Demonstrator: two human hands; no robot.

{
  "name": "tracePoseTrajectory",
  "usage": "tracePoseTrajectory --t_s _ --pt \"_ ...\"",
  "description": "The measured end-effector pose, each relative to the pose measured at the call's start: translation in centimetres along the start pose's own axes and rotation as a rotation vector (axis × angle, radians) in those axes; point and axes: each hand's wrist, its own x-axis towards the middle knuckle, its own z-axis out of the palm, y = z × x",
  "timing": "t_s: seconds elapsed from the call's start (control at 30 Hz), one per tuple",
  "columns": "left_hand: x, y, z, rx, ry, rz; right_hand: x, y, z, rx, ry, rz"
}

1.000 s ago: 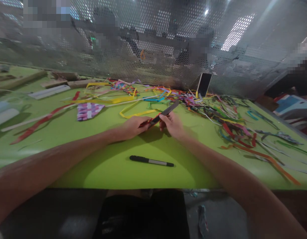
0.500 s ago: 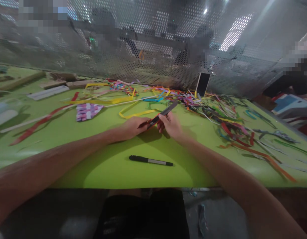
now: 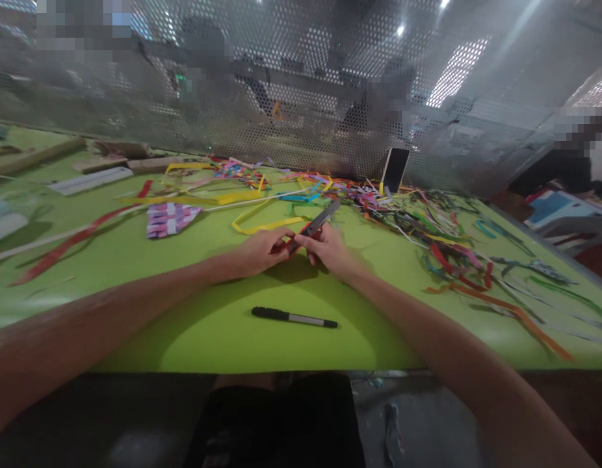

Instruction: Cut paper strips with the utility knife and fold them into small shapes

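A dark flat strip with reddish-orange edges point(image 3: 320, 219) is held slanting up to the right over the green table point(image 3: 208, 344). My left hand point(image 3: 264, 250) is closed on its lower end. My right hand point(image 3: 329, 250) pinches the strip near its middle, thumb on top, close beside the left fingers. The strip's lower part is partly hidden by the fingers. Nearer the table's front edge lies a black pen with a pale section point(image 3: 294, 317), touched by neither hand. A purple and white woven piece point(image 3: 170, 220) rests left of the hands.
Yellow strips point(image 3: 255, 224) lie beyond the hands, a red strip point(image 3: 69, 250) at the left. Tangled coloured strips point(image 3: 447, 240) cover the right side. A phone point(image 3: 395, 170) leans against the perforated metal screen point(image 3: 301, 130). A person's dark sleeve point(image 3: 549, 172) shows far right.
My right hand has slid down and left along the dark strip, closer to my left hand. The view has shifted slightly.
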Motion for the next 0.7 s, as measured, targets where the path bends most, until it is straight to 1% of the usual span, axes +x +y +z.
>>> tracePoseTrajectory --t_s 0.13,0.33,0.57,0.7 --pt "-0.15 0.26 0.22 -0.013 0.017 0.010 -0.17 0.01 0.01 0.000 -0.038 -0.015" --pt "-0.32 0.53 0.29 -0.018 0.061 0.009 -0.11 0.36 0.19 -0.003 -0.019 -0.021" --pt "-0.25 0.69 0.34 -0.031 0.043 0.023 -0.47 -0.08 0.42 -0.024 -0.078 -0.042" --pt "-0.20 0.58 0.34 -0.019 0.036 0.025 -0.54 -0.09 0.42 -0.018 -0.090 -0.044"
